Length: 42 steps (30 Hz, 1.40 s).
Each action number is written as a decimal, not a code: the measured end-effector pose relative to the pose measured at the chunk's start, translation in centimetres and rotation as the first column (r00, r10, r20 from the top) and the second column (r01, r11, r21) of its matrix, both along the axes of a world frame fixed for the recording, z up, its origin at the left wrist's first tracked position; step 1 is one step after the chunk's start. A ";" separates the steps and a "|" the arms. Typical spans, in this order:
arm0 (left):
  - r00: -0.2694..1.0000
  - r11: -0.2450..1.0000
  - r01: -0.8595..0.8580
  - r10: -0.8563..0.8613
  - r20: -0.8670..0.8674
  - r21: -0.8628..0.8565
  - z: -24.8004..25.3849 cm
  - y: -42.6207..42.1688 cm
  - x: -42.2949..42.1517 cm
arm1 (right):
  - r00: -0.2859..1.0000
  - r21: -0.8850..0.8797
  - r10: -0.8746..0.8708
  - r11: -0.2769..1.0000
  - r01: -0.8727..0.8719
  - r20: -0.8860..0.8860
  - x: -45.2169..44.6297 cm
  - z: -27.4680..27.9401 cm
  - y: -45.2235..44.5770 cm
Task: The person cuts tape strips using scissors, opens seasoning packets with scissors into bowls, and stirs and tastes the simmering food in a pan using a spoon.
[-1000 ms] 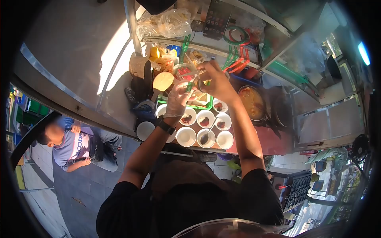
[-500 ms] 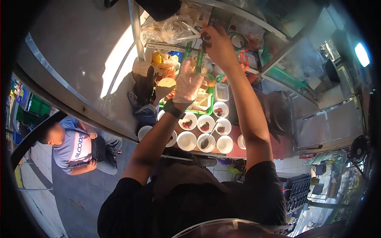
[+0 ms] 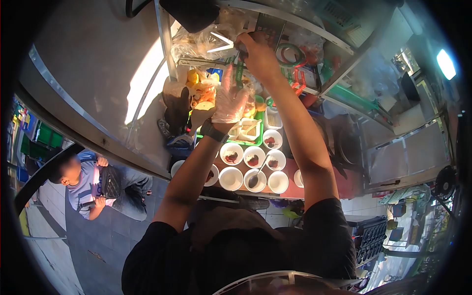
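My right hand (image 3: 255, 51) is closed on the handles of scissors (image 3: 222, 42), whose two blades are spread apart and point left. My left hand (image 3: 230, 104), in a clear plastic glove, has its fingers stretched out beside a green strip (image 3: 239, 73) that hangs below my right hand. Under my hands a green tray (image 3: 254, 142) holds white containers. Several white bowls stand in rows in front, some with dark red and pale food, such as the near-middle bowl (image 3: 252, 156). A spoon (image 3: 253, 181) rests in one front bowl (image 3: 255, 173).
A metal-framed shelf with plastic bags (image 3: 196, 43) and a tape roll (image 3: 290, 55) is above the counter. Orange and yellow packets (image 3: 201, 88) lie at the left, near a wooden paddle (image 3: 200, 117). A seated person (image 3: 93, 179) is at the far left.
My right hand has moved up and away with the scissors, which have opened. My left hand has risen slightly and its fingers have spread. The seated person has shifted their arms.
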State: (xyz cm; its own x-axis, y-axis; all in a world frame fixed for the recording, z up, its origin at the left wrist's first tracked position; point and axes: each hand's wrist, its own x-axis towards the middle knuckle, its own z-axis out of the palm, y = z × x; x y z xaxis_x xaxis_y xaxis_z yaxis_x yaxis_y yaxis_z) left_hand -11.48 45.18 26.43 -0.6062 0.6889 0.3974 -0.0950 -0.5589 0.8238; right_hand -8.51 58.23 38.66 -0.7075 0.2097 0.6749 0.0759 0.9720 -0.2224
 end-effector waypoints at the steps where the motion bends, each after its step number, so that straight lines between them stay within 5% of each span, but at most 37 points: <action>1: 1.000 1.000 -0.016 0.016 0.000 -0.011 0.0 0.0 0.0 | 1.000 0.011 -0.004 1.000 0.004 0.029 -0.1 0.0 -0.1; 11: 0.962 0.989 -0.138 0.145 -0.230 0.044 -2.9 -1.2 2.9 | 0.966 0.237 -0.221 0.954 0.184 0.137 0.4 0.4 -1.8; 13: 0.973 0.977 -0.164 0.137 -0.185 -0.138 -6.2 -2.2 3.7 | 0.972 0.226 -0.235 0.946 0.233 -0.017 1.7 0.0 -1.7; 15: 0.997 0.984 -0.081 0.078 -0.025 -0.158 -11.3 -3.0 4.3 | 0.974 -0.027 -0.228 0.973 0.227 -0.007 6.5 2.2 -4.7; 17: 0.998 0.973 -0.032 0.044 0.048 -0.227 -12.2 -3.8 4.4 | 0.980 -0.148 -0.151 0.974 0.169 0.129 11.1 2.3 -5.3; 19: 0.997 0.985 -0.055 0.064 0.053 -0.163 -12.0 -3.7 4.3 | 0.845 -0.212 -0.058 0.957 0.199 0.532 14.3 0.4 -4.1; 20: 0.994 0.990 -0.026 0.040 0.100 -0.135 -12.5 -3.6 3.9 | 0.839 -0.215 -0.059 0.955 0.206 0.542 14.8 -0.9 -3.1; 22: 0.990 0.990 0.021 -0.001 0.144 -0.138 -12.0 -3.6 3.3 | 0.530 -0.157 0.122 0.987 0.022 0.839 14.5 -4.7 -0.4; 31: 0.950 0.973 0.111 -0.044 0.309 -0.204 -10.5 -4.2 2.1 | 0.486 -0.181 0.184 0.982 -0.053 0.854 9.6 -9.8 2.2; 39: 0.953 0.964 0.126 -0.053 0.300 -0.232 -10.3 -4.3 1.8 | 0.522 -0.210 0.225 0.974 -0.089 0.823 8.5 -8.3 0.8; 42: 0.945 0.956 0.138 -0.048 0.323 -0.261 -10.5 -4.4 1.8 | 0.444 -0.248 0.242 0.968 -0.046 0.863 8.3 -7.5 0.7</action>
